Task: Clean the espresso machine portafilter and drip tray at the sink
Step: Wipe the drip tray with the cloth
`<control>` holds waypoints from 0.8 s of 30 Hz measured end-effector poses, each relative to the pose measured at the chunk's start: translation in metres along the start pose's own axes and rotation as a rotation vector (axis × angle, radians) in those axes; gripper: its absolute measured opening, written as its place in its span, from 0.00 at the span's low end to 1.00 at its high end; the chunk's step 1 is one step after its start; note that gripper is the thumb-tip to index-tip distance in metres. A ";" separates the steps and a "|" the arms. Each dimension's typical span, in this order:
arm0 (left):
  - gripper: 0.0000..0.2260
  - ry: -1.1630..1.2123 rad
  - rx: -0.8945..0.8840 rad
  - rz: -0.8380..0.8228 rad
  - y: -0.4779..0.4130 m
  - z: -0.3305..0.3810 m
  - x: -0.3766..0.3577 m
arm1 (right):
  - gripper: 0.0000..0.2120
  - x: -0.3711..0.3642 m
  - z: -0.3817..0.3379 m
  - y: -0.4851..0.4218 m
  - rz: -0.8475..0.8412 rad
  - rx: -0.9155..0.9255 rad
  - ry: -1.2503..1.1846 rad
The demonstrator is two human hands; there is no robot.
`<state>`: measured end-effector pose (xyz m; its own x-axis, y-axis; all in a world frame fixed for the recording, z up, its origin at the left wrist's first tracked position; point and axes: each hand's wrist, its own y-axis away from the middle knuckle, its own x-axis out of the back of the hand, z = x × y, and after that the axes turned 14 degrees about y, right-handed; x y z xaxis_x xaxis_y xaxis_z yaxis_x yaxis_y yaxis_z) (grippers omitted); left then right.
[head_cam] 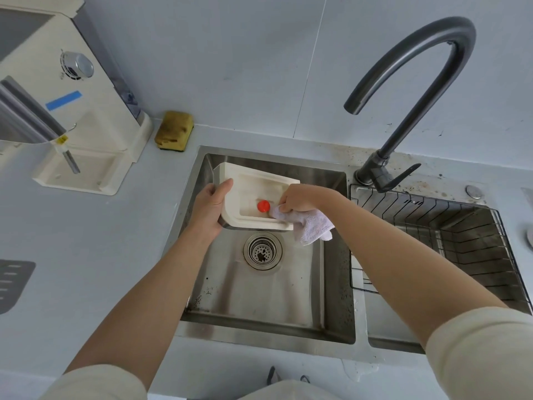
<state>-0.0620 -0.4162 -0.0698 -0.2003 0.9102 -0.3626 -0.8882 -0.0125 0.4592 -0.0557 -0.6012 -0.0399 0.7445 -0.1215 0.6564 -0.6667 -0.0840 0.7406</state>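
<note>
cream drip tray (248, 180) held tilted over the sink (259, 295) basin, above the drain (262, 250). left hand (209, 210) grips its left edge, thumb over the rim. right hand (300, 197) fingers curled round a white cloth (313, 226), pressed inside the tray beside a red float (263, 206). faucet (403, 82) at right.

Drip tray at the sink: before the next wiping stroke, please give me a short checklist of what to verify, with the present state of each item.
1. Grip of the left hand on the drip tray edge: ok.
2. The right hand holds the cloth inside the tray: ok.
3. Tray held over the sink: ok.
4. The faucet is off: ok, no stream shows.
5. The red float sits firmly: cannot tell.
6. Underside of the tray clean: cannot tell, hidden.
</note>
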 end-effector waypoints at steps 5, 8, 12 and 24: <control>0.07 0.024 0.022 0.012 0.000 -0.008 0.003 | 0.15 0.008 -0.013 -0.002 0.027 0.006 0.027; 0.07 0.060 0.022 0.032 -0.001 -0.011 0.004 | 0.16 0.007 -0.015 -0.005 0.044 0.010 0.039; 0.05 0.071 0.029 0.038 -0.003 -0.013 0.006 | 0.17 0.008 -0.016 -0.005 0.055 0.022 0.026; 0.08 0.001 0.099 -0.027 -0.011 -0.005 0.025 | 0.13 -0.011 0.001 0.003 0.032 0.159 -0.186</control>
<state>-0.0588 -0.3955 -0.0877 -0.1771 0.9094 -0.3764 -0.8481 0.0531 0.5272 -0.0659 -0.6012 -0.0449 0.7135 -0.3053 0.6306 -0.6979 -0.2301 0.6782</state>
